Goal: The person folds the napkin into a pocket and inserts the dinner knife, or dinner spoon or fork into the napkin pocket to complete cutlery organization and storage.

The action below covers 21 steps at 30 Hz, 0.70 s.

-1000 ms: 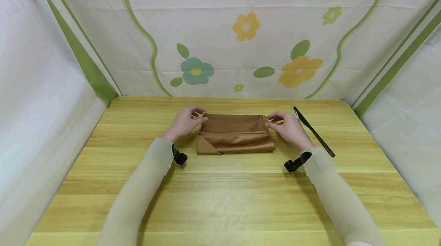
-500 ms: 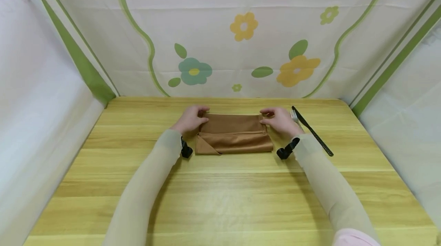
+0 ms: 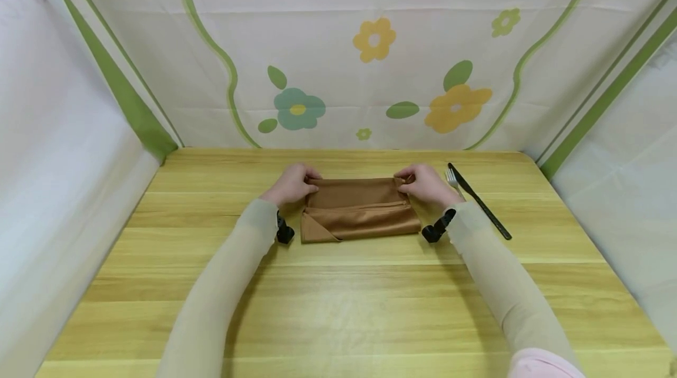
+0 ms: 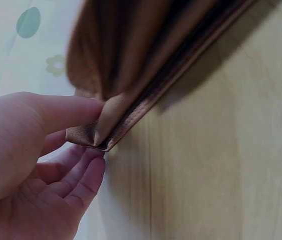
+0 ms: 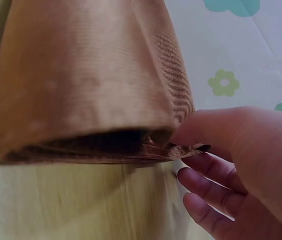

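A brown satiny cloth napkin (image 3: 365,222), folded into a layered rectangle, lies near the back of the wooden table. One corner makes a triangular flap at its front left. My left hand (image 3: 293,184) pinches the far left corner between thumb and fingers; the left wrist view shows the thumb on top of the folded napkin edge (image 4: 125,110). At the far right corner, my right hand (image 3: 423,183) pinches the cloth the same way. Open fold layers of the napkin (image 5: 85,90) face the camera in the right wrist view.
Right of the right hand, a fork (image 3: 452,179) and a black-handled knife (image 3: 481,201) lie close together on the wooden table (image 3: 338,307). A white curtain with flower prints (image 3: 338,72) hangs behind the table's far edge.
Both hands have come inward onto the napkin's far corners and taken hold of them. The napkin's far edge has shifted slightly toward me. The fork and knife stay in place.
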{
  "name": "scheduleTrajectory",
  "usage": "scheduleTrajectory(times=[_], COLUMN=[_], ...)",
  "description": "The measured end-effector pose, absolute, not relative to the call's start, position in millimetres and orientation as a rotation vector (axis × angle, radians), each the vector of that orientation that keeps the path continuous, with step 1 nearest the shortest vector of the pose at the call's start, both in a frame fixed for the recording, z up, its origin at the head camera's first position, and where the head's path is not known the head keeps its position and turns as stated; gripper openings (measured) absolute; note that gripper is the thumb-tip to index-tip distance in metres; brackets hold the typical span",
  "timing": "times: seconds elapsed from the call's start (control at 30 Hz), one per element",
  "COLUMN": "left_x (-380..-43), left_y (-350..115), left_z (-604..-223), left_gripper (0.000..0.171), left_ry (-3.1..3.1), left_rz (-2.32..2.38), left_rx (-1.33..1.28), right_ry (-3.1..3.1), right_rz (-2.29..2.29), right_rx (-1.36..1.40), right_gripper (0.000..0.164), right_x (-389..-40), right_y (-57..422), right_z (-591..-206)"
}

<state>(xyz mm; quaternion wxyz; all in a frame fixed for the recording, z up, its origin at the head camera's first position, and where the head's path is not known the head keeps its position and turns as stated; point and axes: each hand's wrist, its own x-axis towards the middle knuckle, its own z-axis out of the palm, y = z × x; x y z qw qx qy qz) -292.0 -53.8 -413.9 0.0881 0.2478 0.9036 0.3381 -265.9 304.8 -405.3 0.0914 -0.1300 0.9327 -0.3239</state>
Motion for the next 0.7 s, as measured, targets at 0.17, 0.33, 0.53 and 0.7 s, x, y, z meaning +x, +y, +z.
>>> scheduleTrajectory(times=[0.17,0.33,0.53,0.7], left_x=[-290,-288,-283,-279], left_y=[-55,-55,-56,-57], left_z=[-415,-415,-409,-398], left_gripper=[0.024,0.026,0.027,0.026], left_ry=[2.673,2.663,2.664,2.694], left_rz=[0.998,1.009,1.030,1.071], left_rx=[0.736,0.758,0.766,0.778], right_ry=[2.794,2.782,2.783,2.832], right_rz=[-0.955,-1.010,-1.001,-1.040], right_rx=[-0.400,-0.401,-0.407,-0.384], right_gripper=[0.030,0.031,0.032,0.017], right_x=[-267,-266,-264,-261], right_y=[303,300,298,298], right_z=[-407,-408,-406,-400])
